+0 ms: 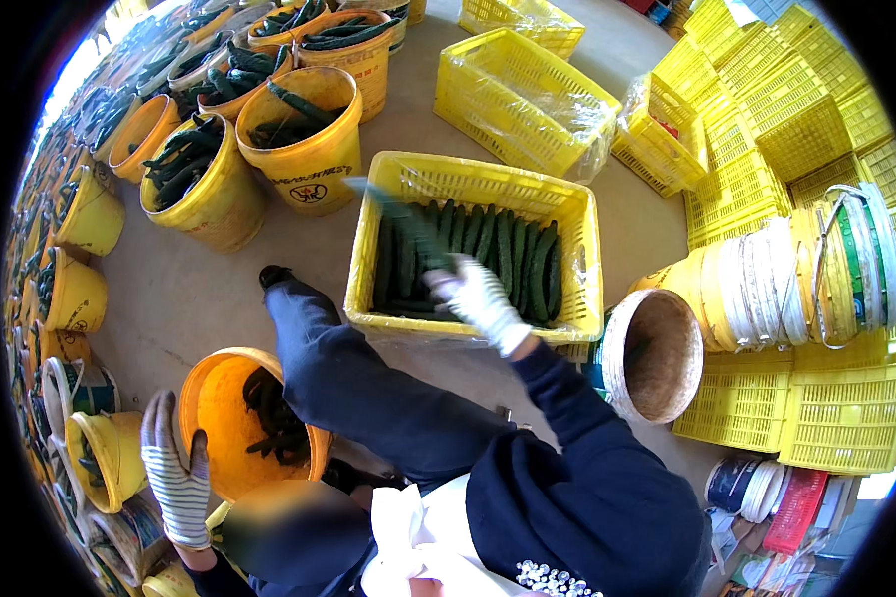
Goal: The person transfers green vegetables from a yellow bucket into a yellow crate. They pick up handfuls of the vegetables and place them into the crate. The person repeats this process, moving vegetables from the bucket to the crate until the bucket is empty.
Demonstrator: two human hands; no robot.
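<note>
My right hand [481,298], in a striped work glove, grips the lower end of a cucumber [411,224] blurred by motion. The cucumber slants up and left over a yellow plastic crate [485,170] lined with clear film. Inside the crate, dark green cucumbers [519,257] lie side by side in a row, partly hidden by my hand. My left hand [175,470], also gloved, is raised with fingers apart and holds nothing. It is beside the rim of a tilted orange bucket [216,380], in which several dark cucumbers [276,418] lie.
Buckets of cucumbers [299,172] crowd the left and back. Other yellow crates [523,104] stand behind, and stacked crates [747,403] line the right. A white-rimmed bucket [661,358] tilts close to the crate's right, near nested buckets [761,283]. My leg [388,380] stretches between bucket and crate.
</note>
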